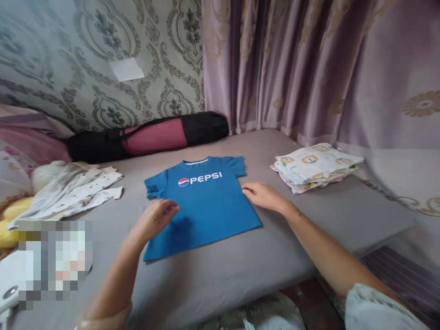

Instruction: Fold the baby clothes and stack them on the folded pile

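Note:
A blue short-sleeved T-shirt (206,206) with a "PEPSI" print lies spread flat, front up, its neckline away from me. Its left sleeve is slightly rumpled. My left hand (158,217) hovers over the shirt's left side, its shadow falling on the cloth; thumb and fingers are a little apart with nothing between them. At the shirt's right edge, below the sleeve, my right hand (263,196) has its thumb and fingertips closed together on the fabric's side.
The shirt is on a bed with a grey sheet (220,284). A stack of folded printed cloths (314,165) stands at right, crumpled white clothes (75,190) at left. A black and pink long bag (154,137) lies along the wall. A white device (17,279) is at lower left, partly blurred out.

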`<state>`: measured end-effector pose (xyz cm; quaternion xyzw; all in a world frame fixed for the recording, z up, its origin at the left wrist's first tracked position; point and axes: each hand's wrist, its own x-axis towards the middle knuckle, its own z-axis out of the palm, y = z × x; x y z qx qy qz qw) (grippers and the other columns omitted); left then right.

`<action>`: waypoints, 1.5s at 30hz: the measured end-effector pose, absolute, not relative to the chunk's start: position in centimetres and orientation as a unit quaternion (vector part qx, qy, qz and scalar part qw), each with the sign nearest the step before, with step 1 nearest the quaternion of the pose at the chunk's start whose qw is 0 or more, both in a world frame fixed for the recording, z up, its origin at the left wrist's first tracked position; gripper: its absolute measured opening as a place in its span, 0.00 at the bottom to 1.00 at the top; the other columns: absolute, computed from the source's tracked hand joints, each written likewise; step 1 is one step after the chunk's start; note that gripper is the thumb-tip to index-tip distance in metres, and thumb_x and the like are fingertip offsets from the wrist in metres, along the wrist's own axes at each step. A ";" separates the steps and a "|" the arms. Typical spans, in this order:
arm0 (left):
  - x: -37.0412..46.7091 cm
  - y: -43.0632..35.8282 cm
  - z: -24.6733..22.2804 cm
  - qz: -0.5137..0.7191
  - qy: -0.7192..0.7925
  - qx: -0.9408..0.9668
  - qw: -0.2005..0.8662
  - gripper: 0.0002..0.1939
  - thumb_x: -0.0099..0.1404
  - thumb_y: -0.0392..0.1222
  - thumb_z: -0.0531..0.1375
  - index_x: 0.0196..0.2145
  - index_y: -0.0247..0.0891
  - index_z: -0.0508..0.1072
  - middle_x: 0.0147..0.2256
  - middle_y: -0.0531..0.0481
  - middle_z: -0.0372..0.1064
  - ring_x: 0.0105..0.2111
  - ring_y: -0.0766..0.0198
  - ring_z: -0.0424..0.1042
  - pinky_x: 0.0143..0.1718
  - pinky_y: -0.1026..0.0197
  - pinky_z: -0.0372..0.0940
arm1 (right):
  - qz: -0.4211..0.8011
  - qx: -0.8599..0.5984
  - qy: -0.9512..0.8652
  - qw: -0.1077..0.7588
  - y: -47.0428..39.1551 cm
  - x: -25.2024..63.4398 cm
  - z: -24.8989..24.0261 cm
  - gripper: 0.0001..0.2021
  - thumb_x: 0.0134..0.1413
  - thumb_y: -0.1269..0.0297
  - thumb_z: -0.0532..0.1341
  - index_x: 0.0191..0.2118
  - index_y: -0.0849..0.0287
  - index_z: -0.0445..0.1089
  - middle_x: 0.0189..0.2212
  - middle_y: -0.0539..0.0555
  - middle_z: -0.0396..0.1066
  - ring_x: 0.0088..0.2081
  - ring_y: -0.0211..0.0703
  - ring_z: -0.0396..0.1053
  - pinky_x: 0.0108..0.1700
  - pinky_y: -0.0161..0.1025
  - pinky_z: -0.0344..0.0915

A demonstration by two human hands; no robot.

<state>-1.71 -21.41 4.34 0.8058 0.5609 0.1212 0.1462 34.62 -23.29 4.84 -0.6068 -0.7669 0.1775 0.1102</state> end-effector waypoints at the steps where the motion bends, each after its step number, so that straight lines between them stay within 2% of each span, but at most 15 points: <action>1: -0.5 -20.0 4.3 0.128 0.535 0.821 0.151 0.22 0.64 0.57 0.50 0.39 0.39 0.76 0.32 0.46 0.73 0.31 0.60 0.71 0.34 0.61 0.63 | 0.166 -0.627 -0.754 0.108 -22.9 34.3 4.8 0.17 0.65 0.60 0.48 0.46 0.55 0.73 0.45 0.55 0.76 0.47 0.47 0.72 0.46 0.38 0.62; 6: 5.6 -13.5 2.8 0.123 0.431 0.877 0.172 0.17 0.63 0.47 0.53 0.43 0.37 0.74 0.35 0.46 0.74 0.32 0.62 0.72 0.36 0.63 0.65 | 0.139 -0.710 -0.689 0.030 -22.7 33.2 3.5 0.18 0.65 0.56 0.50 0.39 0.60 0.73 0.40 0.62 0.76 0.43 0.53 0.73 0.38 0.39 0.60; 10: 10.8 -9.8 2.1 0.098 0.400 0.895 0.173 0.16 0.63 0.42 0.54 0.45 0.38 0.74 0.39 0.46 0.75 0.36 0.61 0.73 0.40 0.62 0.66 | 0.149 -0.725 -0.672 0.018 -23.3 33.3 3.0 0.16 0.64 0.56 0.52 0.37 0.59 0.73 0.38 0.61 0.76 0.43 0.51 0.73 0.36 0.38 0.58; 13: 14.5 -7.4 1.7 0.106 0.398 0.897 0.160 0.17 0.63 0.36 0.52 0.48 0.36 0.73 0.45 0.44 0.74 0.45 0.59 0.73 0.49 0.61 0.65 | 0.164 -0.723 -0.671 0.016 -23.6 33.4 2.9 0.15 0.63 0.55 0.53 0.35 0.58 0.73 0.36 0.59 0.77 0.42 0.50 0.74 0.35 0.37 0.57; 17: 17.4 -4.3 0.7 0.111 0.473 0.869 0.098 0.21 0.63 0.30 0.51 0.52 0.30 0.70 0.54 0.37 0.68 0.55 0.57 0.66 0.57 0.59 0.58 | 0.177 -0.712 -0.679 0.025 -24.2 33.6 2.9 0.15 0.63 0.54 0.54 0.35 0.57 0.72 0.36 0.58 0.77 0.42 0.49 0.74 0.35 0.38 0.57; 19: 18.0 -3.3 -0.2 0.111 0.493 0.859 0.080 0.20 0.65 0.33 0.50 0.54 0.28 0.69 0.56 0.34 0.65 0.59 0.53 0.61 0.60 0.54 0.54 | 0.187 -0.707 -0.681 0.031 -24.6 33.7 2.9 0.15 0.63 0.54 0.54 0.35 0.57 0.72 0.36 0.58 0.77 0.42 0.49 0.74 0.35 0.38 0.58; 22: 18.3 -2.7 -1.8 0.097 0.527 0.841 0.076 0.25 0.70 0.45 0.46 0.59 0.28 0.62 0.62 0.32 0.56 0.64 0.48 0.51 0.63 0.46 0.46 | 0.193 -0.701 -0.685 0.039 -25.0 33.9 3.0 0.15 0.63 0.54 0.53 0.36 0.57 0.73 0.37 0.58 0.76 0.43 0.49 0.73 0.37 0.38 0.59; 25: 18.1 -2.5 -2.9 0.065 0.557 0.823 0.087 0.31 0.72 0.52 0.41 0.65 0.32 0.54 0.67 0.36 0.45 0.67 0.47 0.42 0.65 0.43 0.40 | 0.195 -0.698 -0.688 0.038 -25.2 34.0 3.2 0.16 0.63 0.52 0.54 0.38 0.57 0.72 0.38 0.59 0.76 0.43 0.50 0.73 0.39 0.39 0.60; 28: 18.1 -2.3 -2.8 0.027 0.557 0.824 0.099 0.33 0.71 0.55 0.39 0.66 0.33 0.51 0.68 0.37 0.40 0.68 0.46 0.39 0.64 0.42 0.40 | 0.207 -0.690 -0.693 0.036 -25.3 34.1 3.4 0.16 0.62 0.51 0.54 0.38 0.57 0.72 0.37 0.59 0.76 0.43 0.51 0.73 0.39 0.39 0.60; 30: 18.5 -2.2 -2.0 0.003 0.556 0.826 0.089 0.32 0.71 0.54 0.40 0.65 0.33 0.54 0.67 0.35 0.43 0.67 0.44 0.41 0.63 0.39 0.41 | 0.214 -0.682 -0.698 0.037 -25.5 34.1 3.6 0.16 0.61 0.51 0.55 0.36 0.57 0.72 0.36 0.59 0.76 0.42 0.51 0.73 0.38 0.39 0.59; 33: 20.3 -2.6 -0.3 0.004 0.557 0.829 0.043 0.25 0.69 0.49 0.48 0.58 0.34 0.65 0.61 0.32 0.57 0.63 0.42 0.52 0.60 0.39 0.48 | 0.220 -0.671 -0.707 0.042 -25.7 34.2 3.7 0.14 0.60 0.53 0.55 0.36 0.57 0.72 0.36 0.59 0.76 0.42 0.51 0.73 0.37 0.39 0.58; 35: 22.3 -3.2 0.6 0.039 0.546 0.836 0.040 0.22 0.68 0.48 0.50 0.53 0.34 0.69 0.55 0.32 0.65 0.58 0.44 0.60 0.57 0.44 0.54 | 0.226 -0.665 -0.710 0.051 -25.8 34.2 3.6 0.13 0.60 0.54 0.56 0.36 0.57 0.71 0.36 0.58 0.76 0.41 0.51 0.73 0.36 0.39 0.58; 38: 25.5 -4.4 1.3 0.064 0.524 0.841 0.117 0.23 0.68 0.54 0.52 0.47 0.33 0.73 0.46 0.35 0.71 0.50 0.49 0.69 0.49 0.55 0.62 | 0.234 -0.660 -0.711 0.070 -25.8 34.2 3.4 0.12 0.59 0.53 0.56 0.36 0.56 0.71 0.36 0.57 0.76 0.40 0.49 0.73 0.35 0.38 0.57; 42: 28.2 -5.6 1.3 0.058 0.571 0.806 0.143 0.28 0.60 0.62 0.59 0.44 0.32 0.74 0.48 0.33 0.70 0.49 0.48 0.70 0.46 0.58 0.64 | 0.255 -0.665 -0.697 0.090 -25.6 34.3 3.3 0.13 0.58 0.52 0.57 0.34 0.55 0.71 0.35 0.55 0.76 0.39 0.47 0.73 0.33 0.37 0.56; 45: 28.7 -5.9 1.0 0.091 0.605 0.776 0.151 0.25 0.61 0.54 0.61 0.48 0.32 0.71 0.53 0.30 0.66 0.52 0.48 0.68 0.50 0.56 0.63 | 0.282 -0.655 -0.695 0.096 -25.5 34.3 3.4 0.13 0.57 0.52 0.58 0.31 0.55 0.70 0.32 0.54 0.75 0.35 0.44 0.72 0.30 0.36 0.53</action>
